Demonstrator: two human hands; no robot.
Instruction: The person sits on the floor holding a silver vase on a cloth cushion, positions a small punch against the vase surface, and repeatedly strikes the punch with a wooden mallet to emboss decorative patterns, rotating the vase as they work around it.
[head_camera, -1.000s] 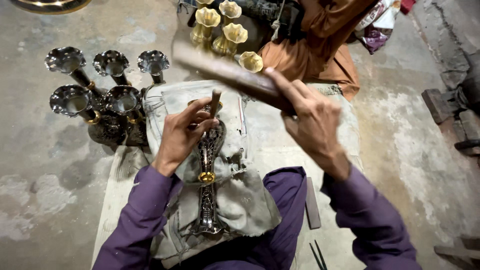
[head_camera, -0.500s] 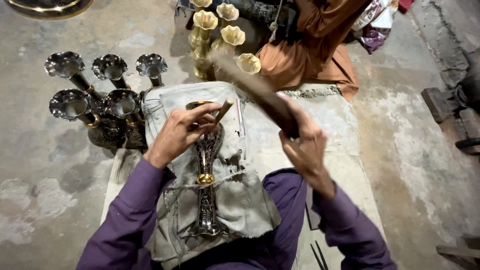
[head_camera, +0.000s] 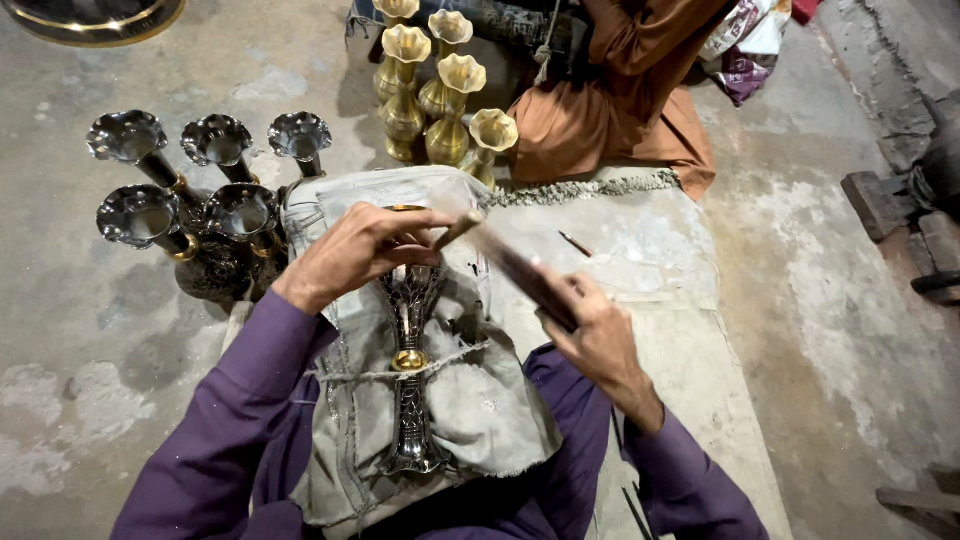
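1. While it lies on a grey cloth (head_camera: 480, 400) on the person's lap, the dark metal vase (head_camera: 412, 380) points its mouth away from the person, and a string crosses its gold ring.
2. The left hand (head_camera: 365, 250) is curled over the top of the vase, and its fingers pinch a thin metal tool (head_camera: 455, 230).
3. The right hand (head_camera: 590, 325) is closed around a dark wooden stick (head_camera: 515, 270), whose far end is touching the thin tool.
4. Five dark vases (head_camera: 190, 200) stand on the floor just to the left.
5. Gold vases (head_camera: 440, 90) stand in a bunch beyond the cloth.
6. Behind them sits another person in orange clothes (head_camera: 620, 110).
7. A pale mat (head_camera: 680, 300) covers the floor on the right.
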